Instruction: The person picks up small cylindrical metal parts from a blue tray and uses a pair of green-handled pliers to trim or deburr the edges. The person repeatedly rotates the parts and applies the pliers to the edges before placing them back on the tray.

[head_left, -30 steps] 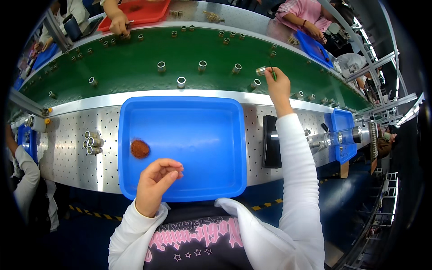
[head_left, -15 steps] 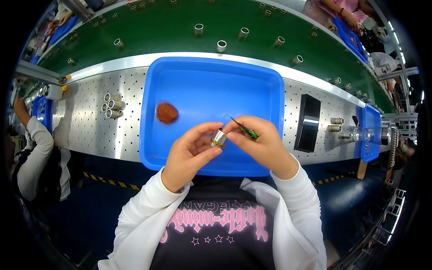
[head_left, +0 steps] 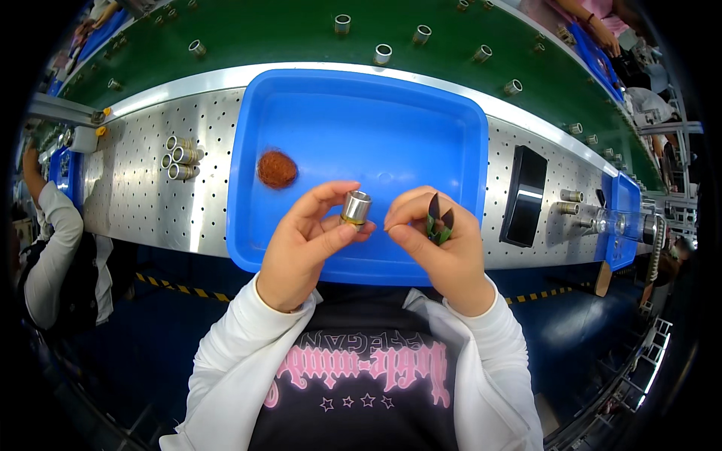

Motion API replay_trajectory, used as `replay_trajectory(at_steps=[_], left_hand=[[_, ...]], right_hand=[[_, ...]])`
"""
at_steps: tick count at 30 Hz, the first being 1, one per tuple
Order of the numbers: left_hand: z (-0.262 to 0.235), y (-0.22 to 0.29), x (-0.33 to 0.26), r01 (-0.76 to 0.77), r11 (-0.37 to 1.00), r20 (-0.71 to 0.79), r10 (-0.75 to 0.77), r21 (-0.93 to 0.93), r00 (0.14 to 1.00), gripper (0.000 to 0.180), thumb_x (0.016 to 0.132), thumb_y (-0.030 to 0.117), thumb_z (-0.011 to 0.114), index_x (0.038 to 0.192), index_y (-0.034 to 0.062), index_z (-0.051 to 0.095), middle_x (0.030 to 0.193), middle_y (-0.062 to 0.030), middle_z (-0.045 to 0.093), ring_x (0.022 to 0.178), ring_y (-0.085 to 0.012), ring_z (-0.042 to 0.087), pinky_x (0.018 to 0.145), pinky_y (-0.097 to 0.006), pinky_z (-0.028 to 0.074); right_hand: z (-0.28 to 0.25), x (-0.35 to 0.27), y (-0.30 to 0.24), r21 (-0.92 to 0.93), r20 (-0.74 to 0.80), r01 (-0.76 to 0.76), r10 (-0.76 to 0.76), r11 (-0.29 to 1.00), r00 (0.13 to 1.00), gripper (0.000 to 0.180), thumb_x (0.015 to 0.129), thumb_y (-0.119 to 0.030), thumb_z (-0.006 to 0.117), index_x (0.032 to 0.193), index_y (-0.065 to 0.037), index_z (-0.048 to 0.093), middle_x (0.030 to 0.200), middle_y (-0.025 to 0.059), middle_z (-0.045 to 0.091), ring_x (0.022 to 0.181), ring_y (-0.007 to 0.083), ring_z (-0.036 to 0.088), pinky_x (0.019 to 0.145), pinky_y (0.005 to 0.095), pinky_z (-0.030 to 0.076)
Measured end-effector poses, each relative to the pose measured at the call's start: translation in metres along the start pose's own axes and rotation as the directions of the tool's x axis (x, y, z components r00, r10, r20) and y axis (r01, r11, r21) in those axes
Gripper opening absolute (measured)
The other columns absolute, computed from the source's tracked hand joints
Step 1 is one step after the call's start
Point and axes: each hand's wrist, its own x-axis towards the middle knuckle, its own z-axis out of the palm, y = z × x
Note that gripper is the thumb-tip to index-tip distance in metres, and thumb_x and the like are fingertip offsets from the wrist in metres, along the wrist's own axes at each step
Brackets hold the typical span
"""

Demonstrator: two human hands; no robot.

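Note:
Between the thumb and fingers of my left hand (head_left: 304, 244) is a short, shiny metal sleeve (head_left: 356, 207), its open end up and a yellowish band round its lower edge. My right hand (head_left: 444, 252) is closed just right of the sleeve, thumb and forefinger pinched together, apart from it. Tucked in that hand are small green-handled snips (head_left: 438, 224) with two dark pointed blades spread upward. Both hands are over the near part of a blue plastic tray (head_left: 244, 188). A reddish-brown scouring pad (head_left: 277, 169) lies at the tray's left side.
Several similar sleeves (head_left: 180, 157) lie grouped on the perforated metal table (head_left: 120, 180). A black flat device (head_left: 524, 197) rests right of the tray, with more sleeves (head_left: 569, 202) and a clear jar (head_left: 613, 223) beyond. Sleeves stand along the green conveyor (head_left: 263, 41). Other people work nearby.
My right hand has drawn away from the sleeve to the right, and the snips have turned to point upward. The sleeve now stands more upright in my left hand. The view has shifted slightly.

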Motion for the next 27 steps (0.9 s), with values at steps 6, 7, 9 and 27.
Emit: replay_trajectory(at_steps=[6, 7, 9, 27], left_hand=[[0.002, -0.003, 0.001, 0.044, 0.998, 0.008, -0.043, -0.034, 0.999, 0.043, 0.085, 0.01, 0.054, 0.126, 0.0031, 0.04, 0.108, -0.0101, 0.053, 0.097, -0.0185, 0.056, 0.085, -0.03, 0.045], [0.002, -0.004, 0.0, 0.026, 1.0, 0.01, -0.026, 0.001, 1.0, 0.043, 0.086, 0.01, 0.054, 0.126, 0.0033, 0.04, 0.108, -0.0101, 0.053, 0.097, -0.0188, 0.056, 0.085, -0.03, 0.045], [0.001, -0.004, 0.0, 0.027, 1.0, 0.009, -0.027, 0.014, 1.0, 0.043, 0.086, 0.011, 0.053, 0.126, 0.0037, 0.04, 0.108, -0.0101, 0.053, 0.097, -0.019, 0.057, 0.085, -0.03, 0.046], [0.001, -0.005, 0.002, 0.067, 0.996, -0.034, -0.069, -0.059, 0.997, 0.046, 0.088, 0.01, 0.051, 0.131, 0.0072, 0.034, 0.115, -0.0128, 0.052, 0.093, -0.0166, 0.059, 0.083, -0.027, 0.049]], right_hand=[[0.014, -0.002, 0.001, 0.429, 0.004, -0.07, 0.076, 0.901, 0.997, 0.008, 0.082, -0.005, 0.06, 0.086, 0.001, 0.058, 0.086, 0.0059, 0.059, 0.074, 0.0064, 0.052, 0.062, 0.0187, 0.04], [0.015, -0.001, 0.0, 0.439, 0.009, -0.073, 0.077, 0.896, 0.997, 0.008, 0.083, -0.006, 0.06, 0.086, 0.001, 0.058, 0.085, 0.0055, 0.059, 0.073, 0.0057, 0.051, 0.062, 0.0182, 0.04], [0.011, -0.004, 0.0, 0.335, 0.009, -0.112, 0.115, 0.936, 0.993, 0.008, 0.083, -0.006, 0.06, 0.085, 0.001, 0.058, 0.081, 0.0047, 0.059, 0.072, 0.0057, 0.052, 0.061, 0.0184, 0.04], [-0.006, -0.016, 0.005, 0.064, -0.027, -0.09, 0.091, 0.994, 0.995, 0.005, 0.077, -0.003, 0.064, 0.081, -0.002, 0.061, 0.069, -0.0014, 0.055, 0.051, 0.0011, 0.036, 0.045, 0.018, 0.027]])
